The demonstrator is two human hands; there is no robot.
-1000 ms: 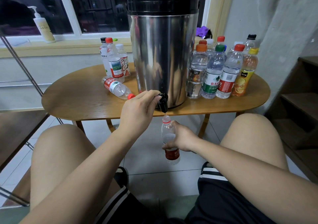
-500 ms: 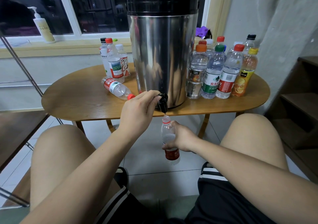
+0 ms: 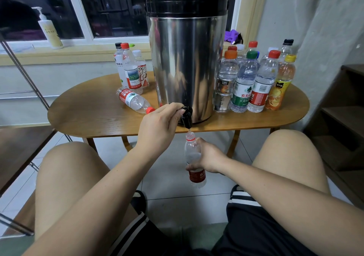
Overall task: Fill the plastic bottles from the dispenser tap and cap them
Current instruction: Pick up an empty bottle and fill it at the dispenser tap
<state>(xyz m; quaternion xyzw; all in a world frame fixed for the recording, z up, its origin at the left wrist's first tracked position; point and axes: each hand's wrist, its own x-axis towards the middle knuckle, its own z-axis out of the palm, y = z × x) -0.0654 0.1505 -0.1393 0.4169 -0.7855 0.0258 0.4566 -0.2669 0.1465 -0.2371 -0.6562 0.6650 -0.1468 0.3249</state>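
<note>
Head view, looking down from where a seated person sits. A tall steel dispenser [image 3: 187, 59] with a black lid stands at the near edge of an oval wooden counter [image 3: 88, 114]. Its black tap [image 3: 186, 117] juts out past the counter's edge. The left hand [image 3: 157, 129] reaches up to the tap, its grip narrow, with thumb and fingers pinching the tap's lever.

Below the counter's edge, between the person's bare knees, the right hand [image 3: 206, 157] has its grip wrapped round the middle of a clear plastic bottle [image 3: 194, 153] with a red label. The bottle is upright and uncapped, its mouth just beneath the tap's spout, and a thin stream runs into it. Water shows inside, up to about the hand.

On the counter, right of the dispenser, a cluster of capped bottles [image 3: 248, 82] stands upright, close together. Left of the dispenser, a few more upright bottles [image 3: 131, 72] stand near the far edge, and one red-capped bottle [image 3: 135, 102] lies on its side in front of them. A white pump bottle [image 3: 50, 31] stands on the windowsill behind.
</note>
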